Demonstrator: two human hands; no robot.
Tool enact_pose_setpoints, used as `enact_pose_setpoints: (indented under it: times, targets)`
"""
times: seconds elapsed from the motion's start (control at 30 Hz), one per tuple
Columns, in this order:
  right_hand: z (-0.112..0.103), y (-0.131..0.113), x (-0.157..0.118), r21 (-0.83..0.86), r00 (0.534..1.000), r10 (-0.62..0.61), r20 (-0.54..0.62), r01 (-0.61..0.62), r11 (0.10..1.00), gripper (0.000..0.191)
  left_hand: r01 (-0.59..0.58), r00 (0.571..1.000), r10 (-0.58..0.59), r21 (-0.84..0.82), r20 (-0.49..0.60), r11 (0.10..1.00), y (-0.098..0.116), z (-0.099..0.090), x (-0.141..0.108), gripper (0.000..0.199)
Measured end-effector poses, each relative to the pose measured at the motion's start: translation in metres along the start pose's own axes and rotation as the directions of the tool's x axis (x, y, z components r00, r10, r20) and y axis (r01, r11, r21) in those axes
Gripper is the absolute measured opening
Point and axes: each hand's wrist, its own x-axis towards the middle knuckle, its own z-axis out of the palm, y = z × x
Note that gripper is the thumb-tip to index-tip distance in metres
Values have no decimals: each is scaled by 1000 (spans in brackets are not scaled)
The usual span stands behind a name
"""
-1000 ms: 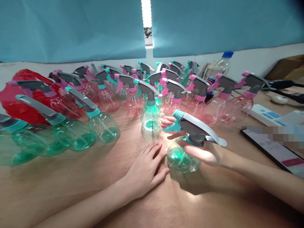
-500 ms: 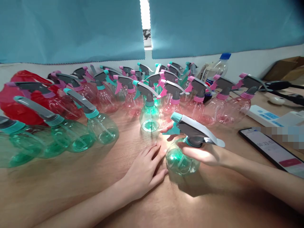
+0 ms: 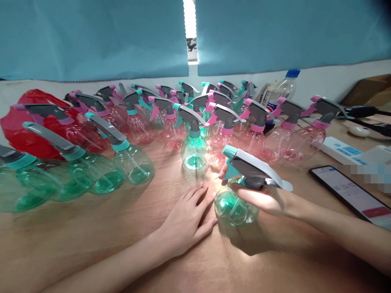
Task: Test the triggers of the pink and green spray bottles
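Observation:
My right hand (image 3: 259, 199) is wrapped round the neck of a green spray bottle (image 3: 236, 211) with a grey and turquoise trigger head. The fingers curl behind the bottle near its turquoise trigger and are partly hidden. Flat on the wooden table (image 3: 146, 244) lies my left hand (image 3: 187, 219), fingers spread, with its fingertips close to the held bottle's left side. Whether they touch it I cannot tell. Just behind stands another green spray bottle (image 3: 194, 152), upright. Several more green bottles, one of them this spray bottle (image 3: 134, 162), stand at the left.
Pink spray bottles (image 3: 255, 140) crowd the back of the table. A red plastic bag (image 3: 33, 130) lies at the far left. To the right are a phone (image 3: 348, 191) showing a timer, a white power strip (image 3: 342, 148) and a blue-capped drink bottle (image 3: 287, 87).
The view has shifted slightly, so things sit a little further right. The fingers of my right hand have drawn in closer to the trigger. My left hand stays flat.

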Motion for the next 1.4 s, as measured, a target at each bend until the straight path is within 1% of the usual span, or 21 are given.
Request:
enact_pose_setpoints:
  times: [0.17, 0.27, 0.4, 0.47, 0.57, 0.77, 0.97, 1.13, 1.4]
  targets:
    - [-1, 4, -1, 113, 997, 24, 69, -32, 993, 40, 7, 1000, -7, -16, -3, 1000, 0, 2, 0, 47]
    - [-1, 8, -4, 165, 994, 51, 98, -66, 984, 37, 6, 1000, -6, -17, -4, 1000, 0, 2, 0, 45]
    - [-1, 11, -8, 168, 995, 71, 71, -82, 982, 37, 7, 1000, -7, -8, -1, 1000, 0, 1, 0, 44]
    - [0, 12, -8, 182, 997, 52, 63, -63, 981, 39, 6, 1000, -6, -6, 2, 1000, 0, 1, 0, 44]
    - [1, 12, -8, 200, 997, 6, 81, -22, 979, 44, 6, 1000, -6, -1, 0, 1000, 0, 1, 0, 44]
    - [2, 14, -9, 199, 997, 42, 71, -55, 978, 47, 7, 1000, -7, -5, 1, 1000, 0, 2, 0, 45]
    - [1, 18, -15, 212, 997, -18, 76, 2, 977, 50, 6, 1000, -6, -25, -17, 1000, 0, 2, -1, 46]
    - [0, 20, -14, 221, 997, -9, 77, -8, 975, 51, 9, 1000, -9, -11, -4, 1000, 0, 2, 0, 47]
    - [1, 22, -16, 260, 995, 34, 94, -57, 964, 43, 12, 1000, -12, -6, 1, 1000, 0, 1, -1, 46]
